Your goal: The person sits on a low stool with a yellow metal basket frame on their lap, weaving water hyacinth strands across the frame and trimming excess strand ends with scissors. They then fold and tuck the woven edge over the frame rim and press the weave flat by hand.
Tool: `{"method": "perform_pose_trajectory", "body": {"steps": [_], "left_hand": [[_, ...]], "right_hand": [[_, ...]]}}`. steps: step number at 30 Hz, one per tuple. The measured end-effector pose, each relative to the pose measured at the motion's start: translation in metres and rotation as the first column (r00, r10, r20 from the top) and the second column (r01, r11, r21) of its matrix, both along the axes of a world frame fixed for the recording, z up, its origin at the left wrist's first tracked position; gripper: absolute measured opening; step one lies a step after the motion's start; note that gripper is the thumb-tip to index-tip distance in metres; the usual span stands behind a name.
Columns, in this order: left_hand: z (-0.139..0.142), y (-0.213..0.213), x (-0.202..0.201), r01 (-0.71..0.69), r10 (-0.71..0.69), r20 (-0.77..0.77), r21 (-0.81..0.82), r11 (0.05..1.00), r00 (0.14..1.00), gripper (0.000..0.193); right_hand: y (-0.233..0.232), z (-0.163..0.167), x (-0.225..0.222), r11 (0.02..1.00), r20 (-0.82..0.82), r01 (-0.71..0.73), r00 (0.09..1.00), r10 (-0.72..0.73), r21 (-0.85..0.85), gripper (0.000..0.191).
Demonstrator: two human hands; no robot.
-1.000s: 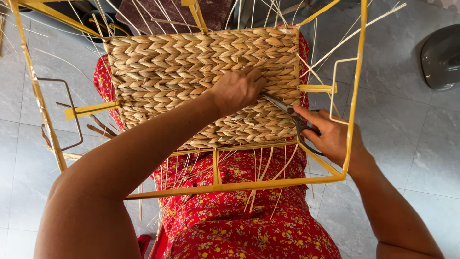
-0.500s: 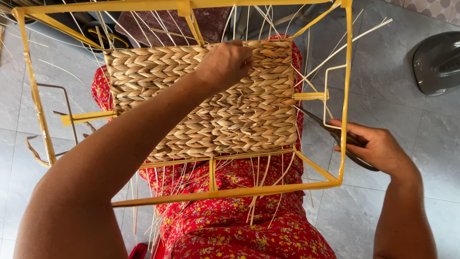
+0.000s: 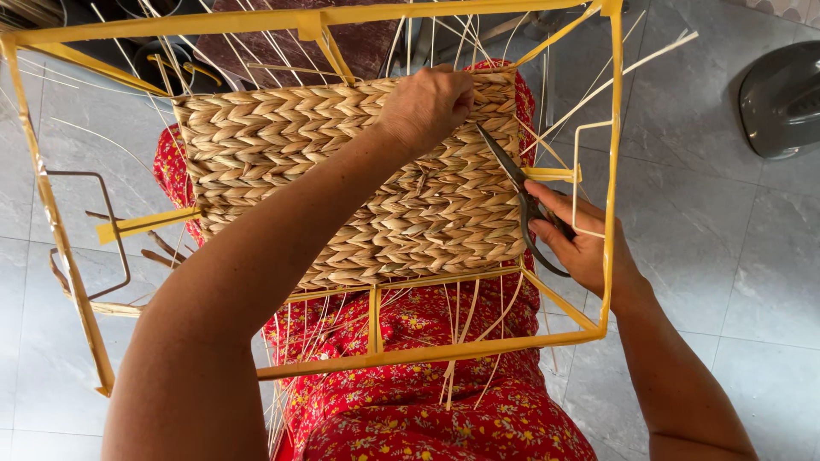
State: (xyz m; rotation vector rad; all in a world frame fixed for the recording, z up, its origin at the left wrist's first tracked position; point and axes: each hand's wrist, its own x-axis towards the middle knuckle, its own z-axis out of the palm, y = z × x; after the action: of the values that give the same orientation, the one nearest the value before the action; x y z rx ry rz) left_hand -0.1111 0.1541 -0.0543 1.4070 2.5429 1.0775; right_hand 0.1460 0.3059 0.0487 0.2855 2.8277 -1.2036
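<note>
While our lap in the red floral dress (image 3: 444, 410) fills the bottom of the view, the yellow frame (image 3: 427, 352) rests across it, its near bar running just above our knees. Loose straw ends (image 3: 465, 341) hang down past that bar. Our right hand (image 3: 581, 243) is closed around the dark handles of the scissors (image 3: 517, 192), fingers curled through the loops, and it sits inside the frame's right side, beside a small yellow bracket. The scissor blades point up and left, lying against the right edge of the woven panel (image 3: 342, 179); we cannot tell how far the blades are parted. Our left arm crosses over the panel, which is stretched in the frame's middle. Farther on, our left hand (image 3: 427, 107) is curled shut on the panel's top right corner, fingertips tucked over its edge. Beyond lie grey floor tiles (image 3: 709, 222) and a grey rounded object (image 3: 781, 98) at far right.
</note>
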Motion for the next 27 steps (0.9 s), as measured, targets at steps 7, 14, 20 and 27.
{"method": "perform_pose_trajectory", "body": {"steps": [7, 14, 20, 27], "left_hand": [[0.004, -0.001, -0.009, 0.070, -0.073, -0.121, -0.033, 0.997, 0.990, 0.009], [0.006, 0.001, -0.015, 0.093, -0.131, -0.246, -0.159, 0.983, 0.960, 0.015], [0.007, -0.004, -0.015, 0.099, -0.168, -0.324, -0.217, 0.971, 0.931, 0.025], [0.004, -0.010, -0.018, 0.134, -0.147, -0.277, -0.066, 0.989, 0.950, 0.012]], "right_hand": [[-0.005, 0.002, -0.014, 0.999, -0.059, -0.044, 0.997, 0.045, 0.006, 0.056], [-0.009, 0.006, -0.019, 0.997, 0.012, -0.010, 1.000, 0.009, 0.077, 0.056], [-0.017, 0.010, -0.025, 0.991, 0.082, -0.009, 0.997, -0.002, 0.136, 0.055], [-0.021, 0.018, -0.028, 0.988, 0.045, -0.008, 0.999, 0.001, 0.152, 0.052]]}}
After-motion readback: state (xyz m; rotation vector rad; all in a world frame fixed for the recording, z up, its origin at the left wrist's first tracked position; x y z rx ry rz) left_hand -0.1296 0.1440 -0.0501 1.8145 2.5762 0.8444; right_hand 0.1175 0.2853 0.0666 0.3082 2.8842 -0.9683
